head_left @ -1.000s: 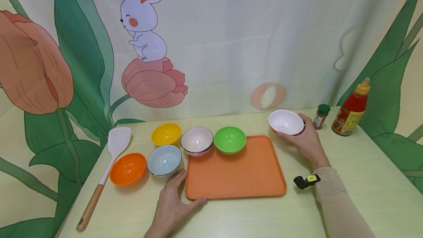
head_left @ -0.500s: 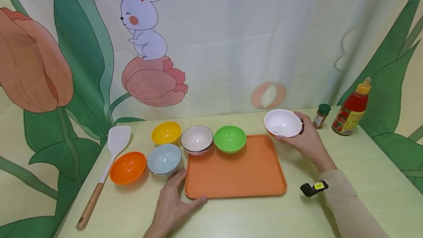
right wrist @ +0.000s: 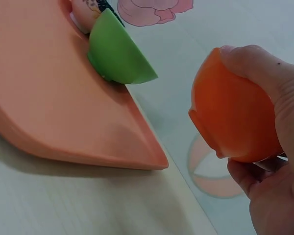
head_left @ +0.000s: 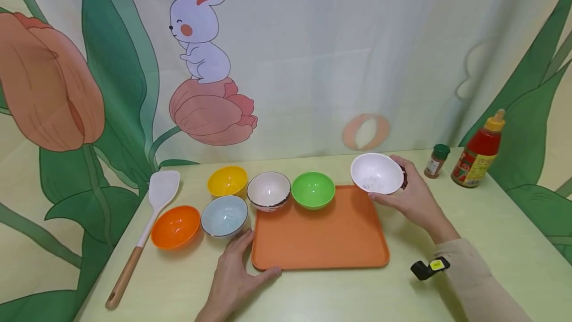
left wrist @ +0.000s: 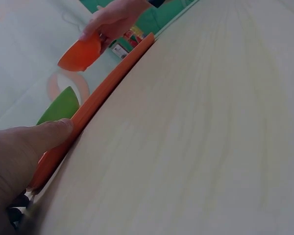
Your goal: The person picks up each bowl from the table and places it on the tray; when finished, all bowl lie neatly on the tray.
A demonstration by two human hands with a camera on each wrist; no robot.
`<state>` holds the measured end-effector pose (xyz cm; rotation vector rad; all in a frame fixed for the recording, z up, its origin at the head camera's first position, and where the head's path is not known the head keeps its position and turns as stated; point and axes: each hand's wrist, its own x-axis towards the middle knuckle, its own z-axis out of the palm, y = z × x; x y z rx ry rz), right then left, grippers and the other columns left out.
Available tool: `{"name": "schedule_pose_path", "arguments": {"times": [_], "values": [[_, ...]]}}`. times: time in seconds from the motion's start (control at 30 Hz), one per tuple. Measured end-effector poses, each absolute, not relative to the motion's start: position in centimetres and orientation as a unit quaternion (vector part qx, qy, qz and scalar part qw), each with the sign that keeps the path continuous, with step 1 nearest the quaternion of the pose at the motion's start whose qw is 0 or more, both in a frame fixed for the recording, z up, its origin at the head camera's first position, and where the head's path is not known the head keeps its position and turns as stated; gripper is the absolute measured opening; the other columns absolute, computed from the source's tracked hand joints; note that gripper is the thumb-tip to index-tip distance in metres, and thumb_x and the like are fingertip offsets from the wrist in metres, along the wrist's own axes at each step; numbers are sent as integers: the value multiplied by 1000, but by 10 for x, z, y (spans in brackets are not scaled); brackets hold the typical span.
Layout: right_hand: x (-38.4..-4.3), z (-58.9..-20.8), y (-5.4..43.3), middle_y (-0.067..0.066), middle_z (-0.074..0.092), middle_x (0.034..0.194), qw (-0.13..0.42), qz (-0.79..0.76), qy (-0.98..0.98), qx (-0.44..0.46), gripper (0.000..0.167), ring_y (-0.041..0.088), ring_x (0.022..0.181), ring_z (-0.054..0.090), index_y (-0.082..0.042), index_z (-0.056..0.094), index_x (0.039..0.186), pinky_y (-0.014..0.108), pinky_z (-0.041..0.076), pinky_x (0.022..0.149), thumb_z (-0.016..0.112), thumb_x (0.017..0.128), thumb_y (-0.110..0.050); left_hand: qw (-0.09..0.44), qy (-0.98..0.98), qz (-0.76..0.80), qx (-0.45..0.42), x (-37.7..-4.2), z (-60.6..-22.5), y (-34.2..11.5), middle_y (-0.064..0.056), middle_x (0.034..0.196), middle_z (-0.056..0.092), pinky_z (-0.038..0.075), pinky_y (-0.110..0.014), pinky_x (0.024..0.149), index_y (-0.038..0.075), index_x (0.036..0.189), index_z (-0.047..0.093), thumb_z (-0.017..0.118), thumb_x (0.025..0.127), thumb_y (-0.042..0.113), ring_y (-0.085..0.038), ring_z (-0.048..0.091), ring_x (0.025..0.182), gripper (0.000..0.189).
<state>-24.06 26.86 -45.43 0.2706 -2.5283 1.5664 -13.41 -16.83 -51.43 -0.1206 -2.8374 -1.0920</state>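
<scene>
Bowl [head_left: 377, 173], white within and orange without, sits in my right hand [head_left: 414, 198]: my thumb lies against its near side, my fingers curl round its right side, and the grip is drawn in only as far as the bowl's width lets it. I hold it in the air by the far right corner of the orange tray [head_left: 321, 242], its base clear of the tray.

My left hand [head_left: 234, 272] is spread wide at the tray's near left corner, thumb on the near edge, fingers reaching up beside the left edge; it touches the tray without clasping anything.

On the tray, by its far edge, stands a green bowl [head_left: 313, 190]. Just beside it, at the far left corner, is a dark-rimmed white bowl [head_left: 268, 190]. Left of the tray are a yellow bowl [head_left: 227, 181], a pale blue bowl [head_left: 224, 216] near my left fingertips, and an orange bowl [head_left: 176, 227].

Along the left edge of the worktop [head_left: 348, 297] lies a spatula [head_left: 146, 234], wooden handle toward me. Near the far right corner stand a green-capped jar [head_left: 436, 161] and a red sauce bottle [head_left: 478, 153]. Beyond the far edge hangs a curtain [head_left: 304, 73] printed with a rabbit and tulips.
</scene>
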Motion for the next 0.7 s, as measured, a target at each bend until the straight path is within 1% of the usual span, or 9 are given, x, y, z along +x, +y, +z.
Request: {"name": "schedule_pose_path", "arguments": {"times": [0.07, 0.13, 0.23, 0.33, 0.4, 0.5, 0.7], "values": [[-240, -456, 266, 25, 43, 165, 66, 518, -848, 94, 119, 44, 145, 51, -4, 22, 173, 7, 48, 100, 100, 86, -25, 49, -932, -358, -38, -134, -514, -168, -14, 170, 53, 42, -64, 128, 5, 163, 55, 96, 76, 69, -40, 49, 157, 116], [-240, -460, 264, 24, 42, 165, 56, 514, -850, 97, 120, 44, 145, 52, -3, 21, 173, 12, 49, 105, 100, 86, -25, 48, -931, -359, -38, -134, -515, -168, -15, 170, 53, 42, -64, 128, 5, 163, 55, 95, 76, 70, -40, 49, 157, 116], [-242, -466, 260, 24, 43, 165, 50, 505, -856, 98, 120, 43, 144, 54, -3, 22, 173, 31, 54, 114, 101, 85, -27, 47, -931, -360, -38, -133, -515, -168, -14, 170, 53, 42, -64, 128, 5, 163, 55, 95, 76, 70, -40, 48, 157, 116], [-244, -471, 257, 23, 43, 165, 46, 505, -857, 94, 121, 42, 143, 55, -4, 23, 173, 53, 53, 119, 102, 84, -29, 47, -931, -359, -39, -133, -515, -168, -14, 170, 53, 42, -64, 128, 5, 163, 55, 95, 76, 71, -40, 49, 157, 116], [-244, -474, 256, 24, 43, 165, 44, 507, -856, 91, 122, 43, 142, 55, -3, 23, 173, 60, 51, 120, 102, 84, -30, 46, -932, -357, -38, -133, -515, -167, -14, 170, 53, 42, -65, 128, 5, 163, 55, 94, 77, 72, -40, 49, 157, 116], [-246, -477, 254, 26, 39, 166, 38, 503, -859, 86, 123, 45, 143, 53, -2, 22, 173, 64, 50, 121, 101, 84, -31, 44, -933, -357, -35, -134, -514, -167, -14, 170, 53, 41, -65, 128, 5, 163, 55, 94, 76, 72, -40, 48, 157, 117], [-250, -483, 251, 27, 35, 167, 35, 483, -871, 84, 122, 46, 144, 50, -1, 25, 172, 64, 49, 122, 102, 83, -35, 46, -932, -357, -36, -134, -514, -168, -14, 170, 53, 41, -64, 129, 5, 163, 55, 95, 76, 70, -40, 48, 157, 116]]}}
